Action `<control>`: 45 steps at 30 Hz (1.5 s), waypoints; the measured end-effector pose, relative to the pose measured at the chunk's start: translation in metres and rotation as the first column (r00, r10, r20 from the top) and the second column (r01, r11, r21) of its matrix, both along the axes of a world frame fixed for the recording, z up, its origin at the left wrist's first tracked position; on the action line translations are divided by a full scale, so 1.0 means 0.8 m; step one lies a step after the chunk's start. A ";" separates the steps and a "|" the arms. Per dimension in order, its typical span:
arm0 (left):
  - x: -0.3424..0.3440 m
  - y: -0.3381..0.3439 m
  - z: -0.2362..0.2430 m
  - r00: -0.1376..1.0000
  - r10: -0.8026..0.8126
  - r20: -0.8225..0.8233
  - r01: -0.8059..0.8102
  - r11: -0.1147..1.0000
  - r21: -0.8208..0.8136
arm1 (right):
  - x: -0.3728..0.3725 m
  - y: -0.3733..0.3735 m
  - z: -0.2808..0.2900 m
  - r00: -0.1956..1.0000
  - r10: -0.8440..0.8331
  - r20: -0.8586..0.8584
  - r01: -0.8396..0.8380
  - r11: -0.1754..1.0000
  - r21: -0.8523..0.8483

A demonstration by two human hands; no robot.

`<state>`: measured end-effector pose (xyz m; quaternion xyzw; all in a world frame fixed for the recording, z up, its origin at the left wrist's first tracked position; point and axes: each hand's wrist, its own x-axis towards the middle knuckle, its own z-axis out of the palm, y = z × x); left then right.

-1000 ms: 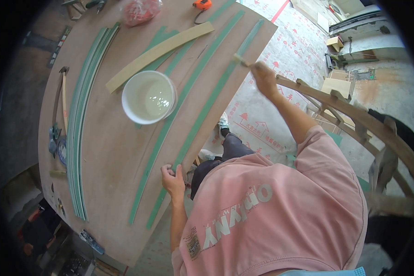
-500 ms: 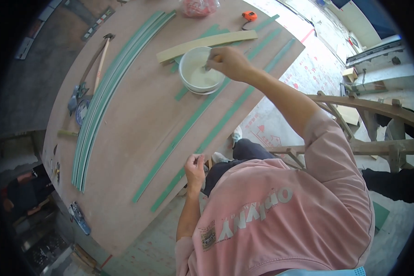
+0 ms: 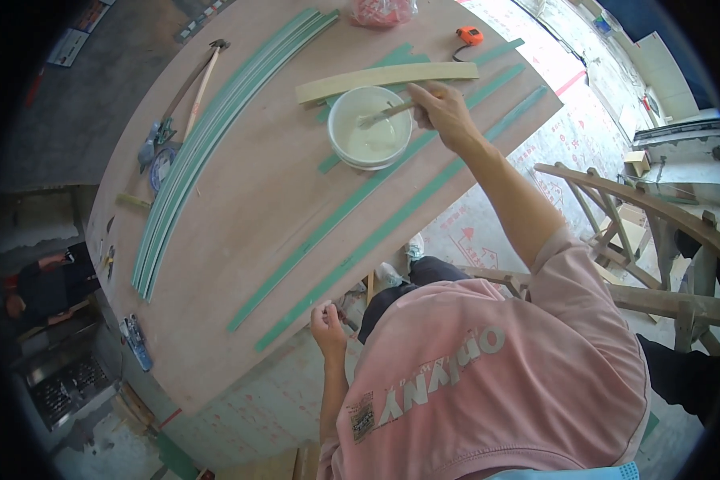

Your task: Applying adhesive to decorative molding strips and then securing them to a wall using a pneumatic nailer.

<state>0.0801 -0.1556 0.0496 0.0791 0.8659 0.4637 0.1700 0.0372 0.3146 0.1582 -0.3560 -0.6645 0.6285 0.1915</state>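
A paintbrush is gripped by its handle in my right hand, just right of a white bucket. Its bristles reach over the bucket's opening, above whitish liquid; whether they touch it I cannot tell. Close by the near edge of the big brown board, my left hand is closed with its fingers curled, and what they hold, if anything, is hidden. Between the hands lie two long green strips, a nearer one and a farther one.
At the left lies a bundle of green-edged strips, with a hammer and a roll of tape beyond it. A pale curved board is behind the bucket. An orange tape measure sits farther back. Wooden trestles stand at right.
My right hand has drawn back to the right from over the bucket, and the brush now shows at a slant across the rim. My left hand stays closed. The whole view has shifted slightly.
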 end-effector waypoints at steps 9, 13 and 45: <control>0.000 0.029 -0.007 0.995 -0.100 -0.023 0.100 0.995 -0.025 | 0.072 -0.014 -0.098 0.857 -0.283 -0.430 -0.230 0.537 -0.812; 0.004 0.034 0.002 0.994 -0.111 -0.011 0.109 0.989 -0.095 | 0.083 -0.020 -0.110 0.837 -0.159 -0.523 -0.345 0.589 -0.731; -0.061 0.013 -0.045 0.791 -0.490 -0.367 0.371 0.861 -0.349 | 0.235 -0.227 -0.125 0.983 0.054 0.173 -0.103 0.952 0.288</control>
